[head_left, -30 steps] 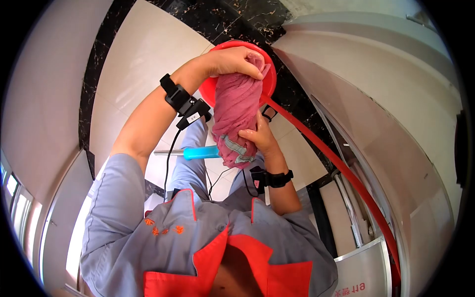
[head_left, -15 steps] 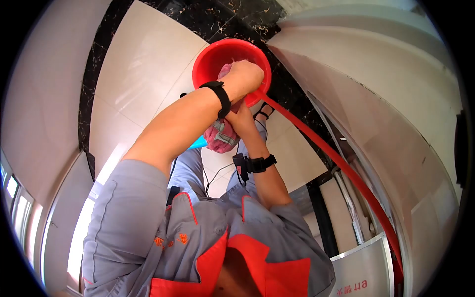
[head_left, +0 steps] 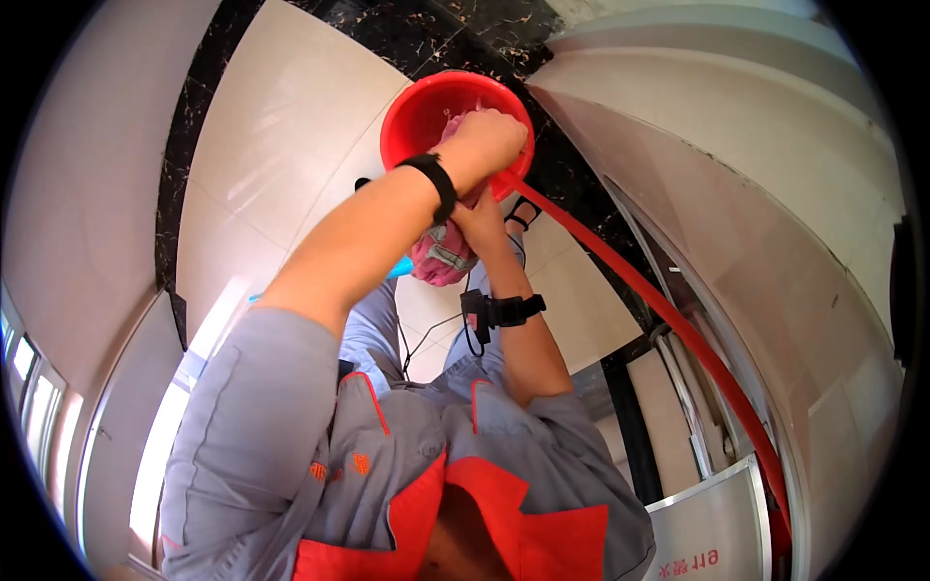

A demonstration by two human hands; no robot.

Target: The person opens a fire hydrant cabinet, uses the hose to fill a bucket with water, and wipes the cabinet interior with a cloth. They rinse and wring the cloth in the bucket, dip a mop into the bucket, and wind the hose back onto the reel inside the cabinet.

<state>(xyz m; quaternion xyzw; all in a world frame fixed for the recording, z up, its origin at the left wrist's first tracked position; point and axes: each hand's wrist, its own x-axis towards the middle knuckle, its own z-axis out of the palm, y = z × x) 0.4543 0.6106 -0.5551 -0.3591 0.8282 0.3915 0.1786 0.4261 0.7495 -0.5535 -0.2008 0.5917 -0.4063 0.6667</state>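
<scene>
A wet-looking pink cloth with grey patches (head_left: 443, 258) is bunched and twisted between my hands. My left hand (head_left: 492, 137) is over the red bucket (head_left: 412, 121), fingers wrapped round the cloth's upper part. Closer to my body, my right hand (head_left: 481, 221) closes round the same cloth below it, and the loose bundle hangs beside that wrist. Small splashes or drops show above my left hand. The bucket stands on the floor; its contents are mostly hidden by my hand and the cloth.
A red hose (head_left: 668, 315) runs from beside the bucket to an open wall cabinet (head_left: 712, 513) at lower right. Part of a light-blue object (head_left: 401, 267) shows behind my left forearm. Pale tiles (head_left: 281, 116) with black marble borders form the floor. A wired device (head_left: 484, 315) sits on my right wrist.
Both hands and the cloth have shifted slightly up and right in view. More of the light-blue object shows left of my forearm. Drops now appear above my left hand.
</scene>
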